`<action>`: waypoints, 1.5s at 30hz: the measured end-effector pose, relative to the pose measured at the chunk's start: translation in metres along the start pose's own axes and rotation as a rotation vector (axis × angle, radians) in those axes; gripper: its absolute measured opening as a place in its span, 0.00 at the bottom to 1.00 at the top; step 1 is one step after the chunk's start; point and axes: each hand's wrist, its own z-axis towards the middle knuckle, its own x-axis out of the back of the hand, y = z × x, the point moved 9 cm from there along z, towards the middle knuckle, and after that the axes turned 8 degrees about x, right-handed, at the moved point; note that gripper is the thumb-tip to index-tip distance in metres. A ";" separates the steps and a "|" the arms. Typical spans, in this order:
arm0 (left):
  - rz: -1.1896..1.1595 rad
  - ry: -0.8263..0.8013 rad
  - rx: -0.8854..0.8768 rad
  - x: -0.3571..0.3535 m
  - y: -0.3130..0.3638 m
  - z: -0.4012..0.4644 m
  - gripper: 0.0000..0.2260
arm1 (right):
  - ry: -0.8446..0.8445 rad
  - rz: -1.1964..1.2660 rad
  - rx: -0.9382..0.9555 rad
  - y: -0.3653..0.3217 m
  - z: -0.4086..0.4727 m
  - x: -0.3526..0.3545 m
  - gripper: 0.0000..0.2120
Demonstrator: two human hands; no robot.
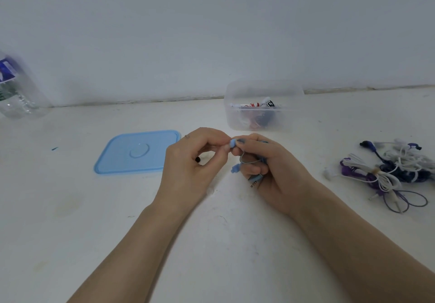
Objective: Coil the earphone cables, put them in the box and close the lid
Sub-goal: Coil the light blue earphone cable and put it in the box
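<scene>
Both hands meet at the centre of the frame over the white worktop (211, 243). The right hand (270, 173) is clenched around a bundle of light blue earphones (255, 179); one blue earbud (235, 168) hangs out just left of its fingers (253, 169). The left hand (190, 161) pinches the other blue earbud (233, 143) between thumb and forefinger, touching the right hand's fingertips. Behind the hands, at centre right, stands the open translucent box (261, 119), with some earphones already inside. Its light blue lid (137, 152) lies flat on the worktop at centre left, apart from the box. At the right edge lies a tangled pile of purple, white and dark blue earphone cables (388, 173). A clear plastic bottle (16, 90) stands at the left edge.
</scene>
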 end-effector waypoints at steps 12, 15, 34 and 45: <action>-0.140 -0.011 0.027 -0.005 -0.011 0.002 0.05 | 0.021 0.161 -0.099 0.008 -0.006 -0.003 0.08; -0.122 -0.009 0.004 -0.006 -0.007 0.003 0.06 | 0.038 0.199 -0.097 0.009 -0.005 -0.003 0.12; -0.252 -0.028 0.105 -0.012 -0.016 0.004 0.09 | 0.029 0.166 -0.065 0.006 -0.004 -0.006 0.12; -0.272 -0.012 0.096 -0.012 -0.018 0.003 0.09 | 0.032 0.209 -0.073 0.006 -0.006 -0.011 0.09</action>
